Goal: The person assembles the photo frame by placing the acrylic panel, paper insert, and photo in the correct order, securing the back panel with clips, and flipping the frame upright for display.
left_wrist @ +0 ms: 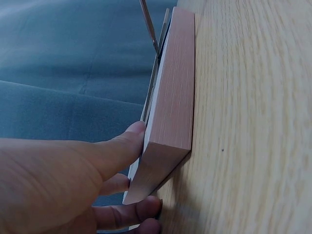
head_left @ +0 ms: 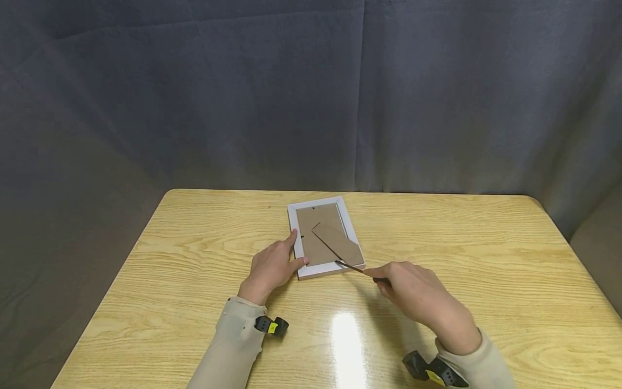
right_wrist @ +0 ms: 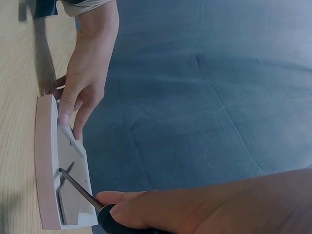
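A white picture frame (head_left: 351,229) lies face down on the table, its brown backing board (head_left: 307,216) and stand flap (head_left: 340,246) facing up. My left hand (head_left: 272,266) grips its near left corner, thumb on the back and fingers against the side. In my right hand (head_left: 423,292) is a screwdriver (right_wrist: 80,189) with a thin metal shaft and dark handle, mostly covered by the fingers. Its tip touches the back at the near edge, where the backing meets the border. The left wrist view shows the frame's pinkish side (left_wrist: 173,87).
The wood-grain table (head_left: 194,232) extends around the frame on all sides. A dark grey curtain (head_left: 262,108) hangs behind the table's far edge. Small black devices with yellow labels sit on the left wrist (head_left: 272,326) and right wrist (head_left: 434,371).
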### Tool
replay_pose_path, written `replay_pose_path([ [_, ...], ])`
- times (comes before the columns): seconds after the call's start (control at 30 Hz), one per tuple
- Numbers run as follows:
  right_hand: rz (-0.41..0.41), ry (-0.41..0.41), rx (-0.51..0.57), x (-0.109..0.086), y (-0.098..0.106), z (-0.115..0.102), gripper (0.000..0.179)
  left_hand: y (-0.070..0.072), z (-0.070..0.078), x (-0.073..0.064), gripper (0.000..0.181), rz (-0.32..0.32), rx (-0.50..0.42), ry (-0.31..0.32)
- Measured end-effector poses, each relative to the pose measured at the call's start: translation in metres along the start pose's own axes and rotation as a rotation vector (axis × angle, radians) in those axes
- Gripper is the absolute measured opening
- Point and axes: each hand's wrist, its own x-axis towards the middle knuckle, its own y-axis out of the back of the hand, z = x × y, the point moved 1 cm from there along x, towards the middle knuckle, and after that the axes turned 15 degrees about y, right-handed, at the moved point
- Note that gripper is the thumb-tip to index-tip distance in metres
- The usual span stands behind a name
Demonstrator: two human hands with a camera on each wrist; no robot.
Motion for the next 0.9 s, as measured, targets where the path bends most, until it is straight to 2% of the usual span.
replay_pose_path([
  [0.9,0.018,0.0,-0.025,0.0,-0.0002,-0.0006,0.039,-0.0001,-0.0004,0.0007,0.078,-0.001,-0.001,0.001],
])
